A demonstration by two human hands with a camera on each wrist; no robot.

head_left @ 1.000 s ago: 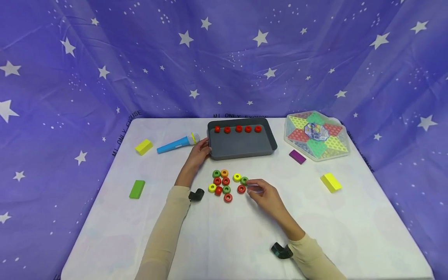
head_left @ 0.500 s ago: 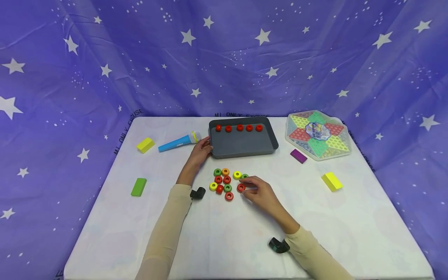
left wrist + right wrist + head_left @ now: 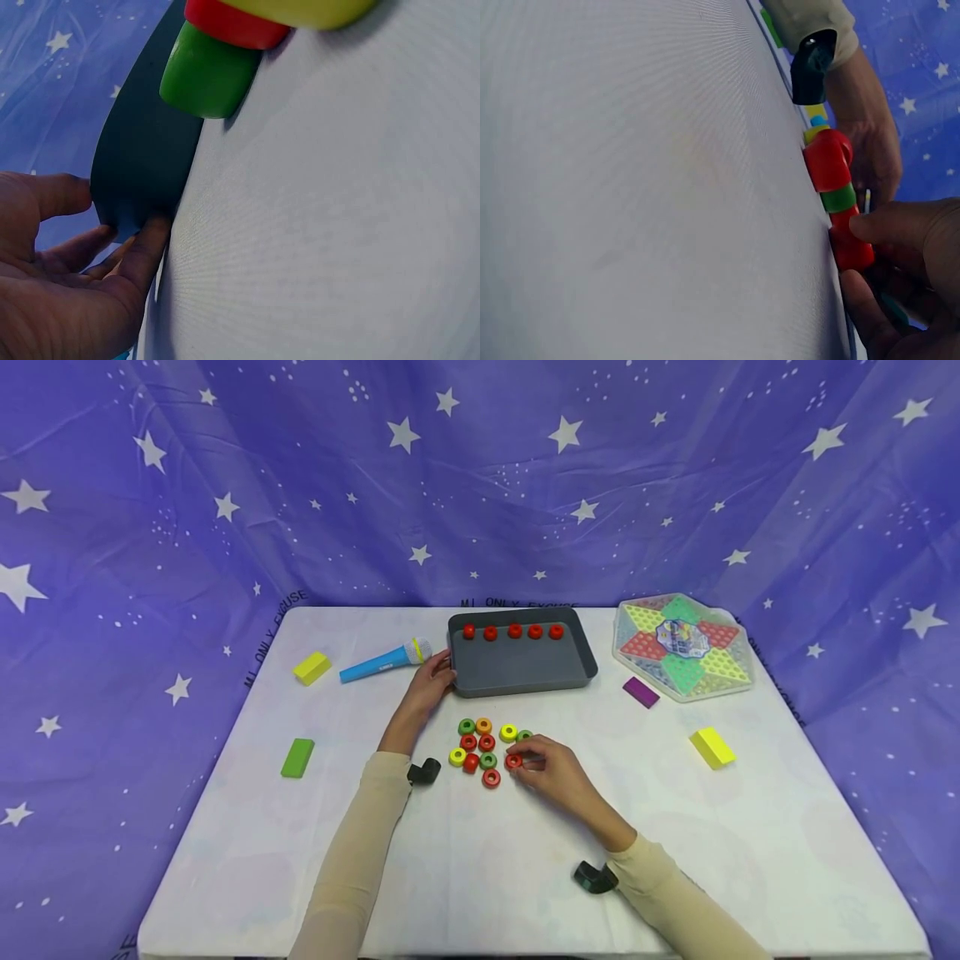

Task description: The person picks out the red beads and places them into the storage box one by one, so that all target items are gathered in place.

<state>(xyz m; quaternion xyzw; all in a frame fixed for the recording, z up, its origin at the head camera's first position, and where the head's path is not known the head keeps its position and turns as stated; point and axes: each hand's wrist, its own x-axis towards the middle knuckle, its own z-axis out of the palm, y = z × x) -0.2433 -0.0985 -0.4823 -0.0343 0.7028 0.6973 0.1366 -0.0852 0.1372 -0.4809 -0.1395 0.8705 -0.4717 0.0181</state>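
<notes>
Tabletop: red ring (image 3: 513, 762) between right-hand fingertips (image 3: 525, 758)

A staged recording set rather than a lived-in room: a purple star-printed cloth backdrop (image 3: 480, 485) wraps round a white-covered tabletop (image 3: 465, 877) strewn with toys, such as a blue plastic toy microphone (image 3: 384, 663) and a hexagonal Chinese-checkers board (image 3: 681, 647).

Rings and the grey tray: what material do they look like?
Rings, such as the red ring the right hand pinches: probably painted wood or hard plastic, with solid glossy colour and rounded edges. Grey tray, touched by the left hand: likely matte plastic or coated metal, uniform dull grey, thin walls.
</notes>
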